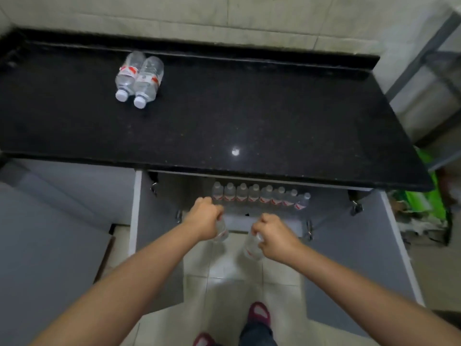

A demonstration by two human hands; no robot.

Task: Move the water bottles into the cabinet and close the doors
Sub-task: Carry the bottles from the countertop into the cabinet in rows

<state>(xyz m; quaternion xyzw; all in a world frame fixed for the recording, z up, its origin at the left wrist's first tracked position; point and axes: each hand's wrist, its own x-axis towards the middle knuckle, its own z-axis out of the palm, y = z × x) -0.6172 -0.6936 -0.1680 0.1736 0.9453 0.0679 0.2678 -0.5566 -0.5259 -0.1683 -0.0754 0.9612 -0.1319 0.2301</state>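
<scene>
My left hand (203, 219) grips a clear water bottle (221, 231) by its top, just in front of the open cabinet (189, 193). My right hand (273, 236) grips a second bottle (252, 247) the same way, hanging over the floor tiles. Inside the cabinet a row of several upright bottles (259, 197) with red-and-white labels stands under the counter's front edge. Two more bottles (138, 79) lie side by side on the black countertop (249, 108), caps toward me. Both cabinet doors, left (136, 211) and right (396, 245), stand open.
A grey cabinet front (50, 233) fills the left. Green and white clutter (421, 208) sits on the floor at the right, beside a metal rack (439, 71). My feet in red slippers (258, 313) stand on pale floor tiles between the open doors.
</scene>
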